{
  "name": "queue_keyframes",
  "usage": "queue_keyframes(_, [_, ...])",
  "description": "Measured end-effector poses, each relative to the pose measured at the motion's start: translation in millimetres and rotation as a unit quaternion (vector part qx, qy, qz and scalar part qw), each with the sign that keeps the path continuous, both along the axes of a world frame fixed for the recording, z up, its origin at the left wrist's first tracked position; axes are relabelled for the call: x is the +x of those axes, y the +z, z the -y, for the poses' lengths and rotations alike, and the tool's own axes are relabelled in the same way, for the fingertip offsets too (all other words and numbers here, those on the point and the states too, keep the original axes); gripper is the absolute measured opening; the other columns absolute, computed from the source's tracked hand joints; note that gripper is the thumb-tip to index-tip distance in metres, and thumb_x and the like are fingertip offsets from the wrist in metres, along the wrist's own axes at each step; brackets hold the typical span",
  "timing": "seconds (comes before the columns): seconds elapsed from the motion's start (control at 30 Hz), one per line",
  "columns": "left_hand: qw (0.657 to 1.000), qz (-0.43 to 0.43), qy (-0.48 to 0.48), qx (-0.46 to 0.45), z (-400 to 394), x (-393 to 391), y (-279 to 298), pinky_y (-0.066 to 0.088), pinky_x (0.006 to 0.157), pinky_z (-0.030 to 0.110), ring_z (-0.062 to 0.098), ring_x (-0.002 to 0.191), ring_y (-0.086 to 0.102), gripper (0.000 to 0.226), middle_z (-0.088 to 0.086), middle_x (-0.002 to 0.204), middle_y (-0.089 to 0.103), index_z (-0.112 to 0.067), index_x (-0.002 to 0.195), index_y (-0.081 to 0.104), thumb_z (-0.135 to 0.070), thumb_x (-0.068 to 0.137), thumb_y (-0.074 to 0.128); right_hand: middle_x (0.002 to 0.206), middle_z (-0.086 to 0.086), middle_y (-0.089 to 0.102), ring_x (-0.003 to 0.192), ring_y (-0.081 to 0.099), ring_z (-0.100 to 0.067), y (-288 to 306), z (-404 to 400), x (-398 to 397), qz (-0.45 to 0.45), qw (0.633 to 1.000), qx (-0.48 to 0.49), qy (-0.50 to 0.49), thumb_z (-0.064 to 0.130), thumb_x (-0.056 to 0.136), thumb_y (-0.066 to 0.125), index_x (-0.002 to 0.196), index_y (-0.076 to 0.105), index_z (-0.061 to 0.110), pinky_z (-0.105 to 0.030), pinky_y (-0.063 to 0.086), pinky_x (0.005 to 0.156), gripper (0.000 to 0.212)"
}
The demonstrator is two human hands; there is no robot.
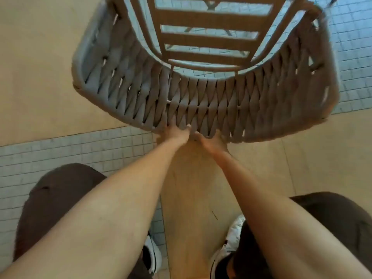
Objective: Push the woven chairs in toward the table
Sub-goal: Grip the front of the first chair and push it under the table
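Woven chair (pixel 205 101) stands on the floor (pixel 40 57) just ahead of us, its back rim toward us, where beige slab meets small grey tile. Left hand (pixel 177 133) and right hand (pixel 211 140) sit side by side, each grip curled over the top rim's middle. We judge frame stiff, light; strapping gives (so push the rim). Desk unseen.
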State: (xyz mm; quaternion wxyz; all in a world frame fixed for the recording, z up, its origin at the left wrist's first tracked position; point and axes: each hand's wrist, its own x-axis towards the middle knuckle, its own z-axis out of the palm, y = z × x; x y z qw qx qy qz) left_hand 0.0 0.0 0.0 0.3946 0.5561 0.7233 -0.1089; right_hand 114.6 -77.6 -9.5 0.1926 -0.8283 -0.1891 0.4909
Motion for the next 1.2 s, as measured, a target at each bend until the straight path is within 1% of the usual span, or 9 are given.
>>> queue_keyframes(0.13, [0.966, 0.091, 0.239, -0.036, -3, -6, -59, 0.031, 0.117, 0.049, 0.037, 0.142, 0.037, 0.092, 0.015, 0.158, 0.036, -0.014, 0.159, 0.022, -0.064, 0.090, 0.058, 0.152, -0.011, 0.048, 0.136, 0.047, -0.035, -63, -11, -17, -0.079, 0.976, 0.020, -0.203, 0.061, 0.080, 0.076, 0.155, 0.037, 0.015, -0.050, 0.041, 0.112, 0.096])
queue_keyframes(0.23, [0.869, 0.234, 0.425, -0.102, -13, -9, -96, 0.036, 0.114, 0.053, 0.037, 0.139, 0.041, 0.093, 0.015, 0.155, 0.041, -0.013, 0.156, 0.032, -0.066, 0.086, 0.063, 0.143, -0.012, 0.056, 0.128, 0.056, -0.033, -108, -19, -18, -0.131, 0.927, 0.057, -0.348, 0.047, 0.085, 0.079, 0.146, 0.050, 0.013, -0.051, 0.048, 0.107, 0.076])
queue_keyframes(0.33, [0.808, 0.304, 0.490, -0.120, -26, -14, -125, 0.042, 0.110, 0.051, 0.036, 0.131, 0.051, 0.081, 0.015, 0.145, 0.053, -0.015, 0.148, 0.046, -0.062, 0.085, 0.067, 0.127, -0.010, 0.064, 0.110, 0.064, -0.028, -135, -25, -16, -0.214, 0.856, 0.078, -0.464, 0.041, 0.081, 0.084, 0.127, 0.058, 0.017, -0.049, 0.056, 0.097, 0.058])
queue_keyframes(0.47, [0.759, 0.375, 0.527, -0.076, -31, -14, -147, 0.044, 0.110, 0.048, 0.031, 0.130, 0.054, 0.081, 0.012, 0.143, 0.057, -0.012, 0.148, 0.045, -0.044, 0.083, 0.080, 0.146, -0.014, 0.053, 0.128, 0.055, -0.037, -162, -35, -14, -0.236, 0.792, 0.102, -0.553, 0.038, 0.071, 0.093, 0.152, 0.036, 0.018, -0.058, 0.050, 0.103, 0.102])
queue_keyframes(0.67, [0.785, 0.331, 0.522, -0.031, -27, -16, -161, 0.046, 0.107, 0.052, 0.032, 0.125, 0.056, 0.091, 0.009, 0.133, 0.064, -0.015, 0.140, 0.054, -0.053, 0.066, 0.089, 0.147, -0.015, 0.051, 0.132, 0.052, -0.037, -173, -42, -23, -0.108, 0.842, 0.048, -0.527, 0.060, 0.063, 0.090, 0.154, 0.027, 0.010, -0.045, 0.045, 0.105, 0.121])
queue_keyframes(0.93, [0.794, 0.336, 0.505, 0.029, 17, -17, -130, 0.059, 0.091, 0.044, 0.023, 0.107, 0.068, 0.077, 0.002, 0.113, 0.072, -0.018, 0.123, 0.063, -0.059, 0.064, 0.089, 0.147, -0.018, 0.050, 0.128, 0.055, -0.035, -131, -10, -20, -0.167, 0.799, 0.140, -0.560, 0.028, 0.074, 0.093, 0.145, 0.024, 0.010, -0.052, 0.046, 0.109, 0.100])
queue_keyframes(1.07, [0.864, 0.225, 0.439, 0.103, 52, -19, -74, 0.056, 0.095, 0.041, 0.018, 0.105, 0.068, 0.069, -0.007, 0.107, 0.073, -0.023, 0.116, 0.067, -0.075, 0.072, 0.072, 0.148, -0.012, 0.051, 0.127, 0.059, -0.031, -70, 11, -16, -0.207, 0.788, 0.179, -0.552, 0.017, 0.082, 0.087, 0.153, 0.011, 0.015, -0.056, 0.053, 0.100, 0.104])
queue_keyframes(1.13, [0.874, 0.189, 0.428, 0.130, 66, -19, -41, 0.054, 0.096, 0.038, 0.017, 0.107, 0.066, 0.069, -0.005, 0.114, 0.071, -0.018, 0.122, 0.060, -0.071, 0.078, 0.069, 0.145, -0.012, 0.053, 0.125, 0.060, -0.032, -35, 17, -17, -0.213, 0.783, 0.171, -0.559, 0.015, 0.084, 0.086, 0.154, 0.008, 0.018, -0.057, 0.055, 0.097, 0.104])
queue_keyframes(1.2, [0.846, 0.211, 0.465, 0.156, 78, -17, -4, 0.053, 0.092, 0.030, 0.013, 0.103, 0.062, 0.064, -0.006, 0.116, 0.061, -0.020, 0.122, 0.042, -0.058, 0.082, 0.075, 0.138, -0.011, 0.058, 0.120, 0.063, -0.031, 2, 24, -20, -0.206, 0.790, 0.160, -0.554, 0.014, 0.083, 0.085, 0.144, 0.021, 0.021, -0.057, 0.058, 0.093, 0.089])
